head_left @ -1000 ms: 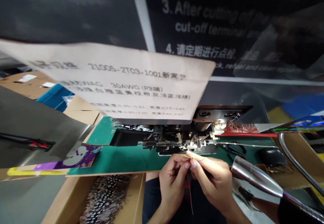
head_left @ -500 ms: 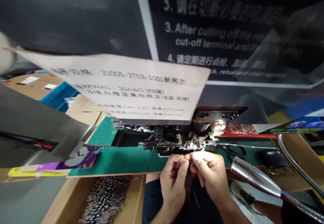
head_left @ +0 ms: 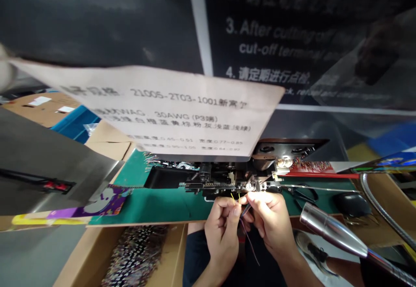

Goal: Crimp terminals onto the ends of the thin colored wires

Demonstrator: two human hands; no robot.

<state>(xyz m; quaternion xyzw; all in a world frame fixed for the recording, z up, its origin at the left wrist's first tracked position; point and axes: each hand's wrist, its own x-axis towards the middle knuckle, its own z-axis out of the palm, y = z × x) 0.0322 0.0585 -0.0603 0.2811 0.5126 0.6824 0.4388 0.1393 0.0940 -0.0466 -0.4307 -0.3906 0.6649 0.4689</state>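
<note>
My left hand (head_left: pixel 224 224) is closed in a pinch on thin wires. Two short yellow wire ends (head_left: pixel 232 198) stick up above its thumb and forefinger. Beside it my right hand (head_left: pixel 271 220) is closed too, fingertips touching or nearly touching the crimping machine's working head (head_left: pixel 255 185). What lies right at its fingertips is hidden, but dark strands (head_left: pixel 246 209) run between both hands. A long thin wire (head_left: pixel 252 246) dangles below them. The hands are close together at the front edge of the green work mat (head_left: pixel 162 207).
A paper label (head_left: pixel 182 109) hangs on the dark machine housing (head_left: pixel 130 18). A metal gooseneck lamp (head_left: pixel 331 228) reaches in at right, near a black mouse-like object (head_left: pixel 352 203) and scissors (head_left: pixel 303 193). A cardboard box (head_left: pixel 175 252) below holds many wires. Purple packaging (head_left: pixel 110 200) lies left.
A second yellow wire end now shows above my left fingers. The light blue-green tip seen at my right fingertips is out of sight. The view has shifted slightly.
</note>
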